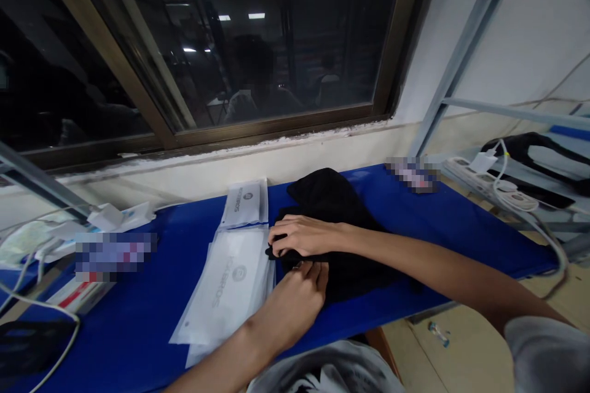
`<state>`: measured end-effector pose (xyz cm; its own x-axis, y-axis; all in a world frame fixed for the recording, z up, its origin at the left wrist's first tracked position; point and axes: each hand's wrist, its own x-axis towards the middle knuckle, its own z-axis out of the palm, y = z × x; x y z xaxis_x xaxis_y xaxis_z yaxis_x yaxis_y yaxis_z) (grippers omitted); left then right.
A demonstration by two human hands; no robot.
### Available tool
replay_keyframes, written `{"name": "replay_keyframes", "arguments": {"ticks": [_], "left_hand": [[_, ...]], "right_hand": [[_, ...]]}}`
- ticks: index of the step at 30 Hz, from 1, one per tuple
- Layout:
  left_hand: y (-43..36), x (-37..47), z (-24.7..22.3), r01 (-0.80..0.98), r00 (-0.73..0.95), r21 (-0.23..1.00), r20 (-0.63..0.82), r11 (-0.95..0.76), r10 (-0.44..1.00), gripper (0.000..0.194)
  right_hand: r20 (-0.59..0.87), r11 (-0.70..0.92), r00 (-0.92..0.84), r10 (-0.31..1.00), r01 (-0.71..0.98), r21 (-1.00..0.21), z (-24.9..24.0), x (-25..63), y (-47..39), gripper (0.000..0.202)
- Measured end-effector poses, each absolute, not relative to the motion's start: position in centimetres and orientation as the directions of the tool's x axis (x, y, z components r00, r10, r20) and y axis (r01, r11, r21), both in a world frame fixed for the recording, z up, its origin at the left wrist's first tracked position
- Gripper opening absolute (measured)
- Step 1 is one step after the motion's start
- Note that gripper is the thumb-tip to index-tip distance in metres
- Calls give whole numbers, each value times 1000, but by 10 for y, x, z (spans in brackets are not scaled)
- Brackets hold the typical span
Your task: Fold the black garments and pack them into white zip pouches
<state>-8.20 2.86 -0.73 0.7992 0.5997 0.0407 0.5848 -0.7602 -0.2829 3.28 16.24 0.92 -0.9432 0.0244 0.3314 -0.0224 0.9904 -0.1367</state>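
A black piece of cloth (pixel 353 279), folded or bunched so that its kind cannot be made out, lies in front of me on the blue table. My right hand (pixel 302 235) reaches in from the right with its fingers curled over the cloth's left edge. Just below it, my left hand (pixel 302 291) is closed at the same edge, fingertips pinching the fabric and partly hidden. Left of both hands is a stack of frosted plastic bags (pixel 230 282) with grey printing. A smaller frosted bag pile (pixel 246 204) lies behind that stack.
The blue tabletop (pixel 152 319) stands against the wall under a dark window (pixel 276 43). Power strips with chargers and white cables lie at the left (pixel 108 218) and right (pixel 483 163). Grey metal posts (pixel 461 55) rise at both sides. A small clear object (pixel 439 334) lies on the floor.
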Motion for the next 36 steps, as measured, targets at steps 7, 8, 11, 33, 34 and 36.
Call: {"name": "replay_keyframes", "arguments": {"ticks": [7, 8, 11, 33, 34, 36], "left_hand": [[30, -82, -9, 599, 797, -278, 108, -751, 595, 41], [27, -81, -7, 592, 802, -304, 140, -746, 580, 37], [21, -84, 7, 576, 817, -358, 276, -735, 506, 29], [73, -153, 18, 670, 738, -79, 186, -738, 649, 41], [74, -153, 17, 666, 740, -77, 192, -742, 644, 43], [76, -155, 14, 652, 746, -57, 221, -756, 628, 45]], "right_hand": [[244, 982, -967, 73, 27, -185, 4, 27, 170, 11], [230, 978, -970, 79, 30, -207, 6, 25, 170, 8], [231, 935, -962, 147, 59, -348, 9, 19, 172, 10], [218, 986, -964, 154, 164, 28, 36, 106, 115, 35], [183, 981, -970, 161, 178, 81, 32, 107, 111, 39], [160, 977, -971, 175, 192, 98, 28, 106, 107, 44]]}}
